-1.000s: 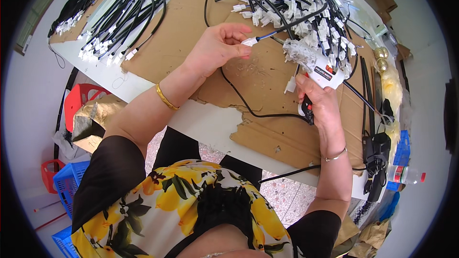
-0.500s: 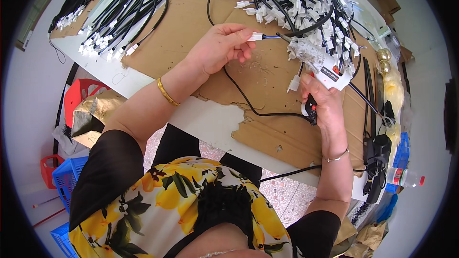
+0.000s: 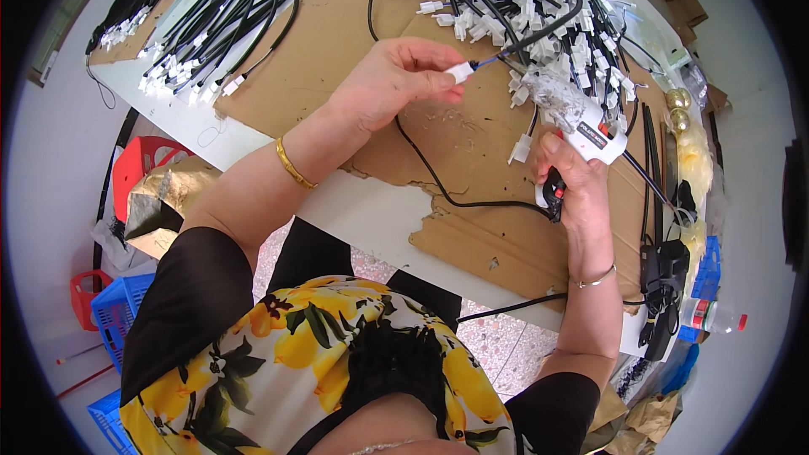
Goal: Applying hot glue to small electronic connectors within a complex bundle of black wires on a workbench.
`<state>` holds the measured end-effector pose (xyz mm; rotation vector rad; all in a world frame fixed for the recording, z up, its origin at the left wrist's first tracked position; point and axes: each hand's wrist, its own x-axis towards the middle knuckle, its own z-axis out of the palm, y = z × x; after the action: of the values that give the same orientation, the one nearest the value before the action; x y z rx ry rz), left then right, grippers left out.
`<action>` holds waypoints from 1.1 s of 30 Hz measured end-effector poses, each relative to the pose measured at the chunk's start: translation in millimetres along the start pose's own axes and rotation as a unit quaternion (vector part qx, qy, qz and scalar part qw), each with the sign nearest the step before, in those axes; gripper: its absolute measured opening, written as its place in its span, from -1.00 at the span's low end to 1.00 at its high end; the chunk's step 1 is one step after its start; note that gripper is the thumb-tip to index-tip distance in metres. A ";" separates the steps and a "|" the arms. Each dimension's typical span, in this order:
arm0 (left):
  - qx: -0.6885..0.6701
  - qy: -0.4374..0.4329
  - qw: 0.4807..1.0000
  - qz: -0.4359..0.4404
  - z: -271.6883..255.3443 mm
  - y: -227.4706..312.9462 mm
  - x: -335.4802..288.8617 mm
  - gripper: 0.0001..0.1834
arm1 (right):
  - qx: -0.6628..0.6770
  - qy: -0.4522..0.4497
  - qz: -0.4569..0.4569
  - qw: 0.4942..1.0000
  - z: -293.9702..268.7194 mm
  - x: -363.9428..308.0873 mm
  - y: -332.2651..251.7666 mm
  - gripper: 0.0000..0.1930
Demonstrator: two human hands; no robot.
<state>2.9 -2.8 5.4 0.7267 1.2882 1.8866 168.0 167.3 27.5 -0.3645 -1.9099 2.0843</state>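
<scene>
Left hand (image 3: 400, 84): a white plug (image 3: 460, 72) is pinched between thumb and fingertips.
Plug place: it is held above the middle of the cardboard (image 3: 497, 244), to the left of the glue gun (image 3: 594, 136) and apart from it.
Plug direction: its long axis is slanted, with the free end turned near and left and the wire end far and right.
Plug cable (image 3: 543, 36): it is led from the plug to the right and far, in front of the pile, and is bent farther away at its right.
Right hand (image 3: 573, 170): the glue gun's handle is gripped, with the fingers wrapped round it; whether the trigger is pressed cannot be told.
Gun direction: the grey-smeared front is aimed far and left, the back near and right; the very tip is hard to make out.
In the way: the space beyond the gun is crowded by a cable pile (image 3: 581, 55), and a loose plug (image 3: 520, 149) is seen just left of the right hand.
Cord (image 3: 455, 202): the cardboard is crossed by it in a long curve, partly hidden by the left hand.
Far left: a cable bundle (image 3: 227, 25) is spread out on the table (image 3: 354, 211).
Right edge: a black box (image 3: 667, 263) is set near a bottle (image 3: 720, 318).
</scene>
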 end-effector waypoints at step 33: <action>0.252 0.143 0.924 0.250 9.1 -11.0 4.7 -0.77 | -0.153 0.039 -0.007 0.987 9.8 -2.3 -2.0 -0.82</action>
<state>10.1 8.5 -1.6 1.1628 1.9635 2.1300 166.6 157.6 30.3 -0.4883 -2.1796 1.7396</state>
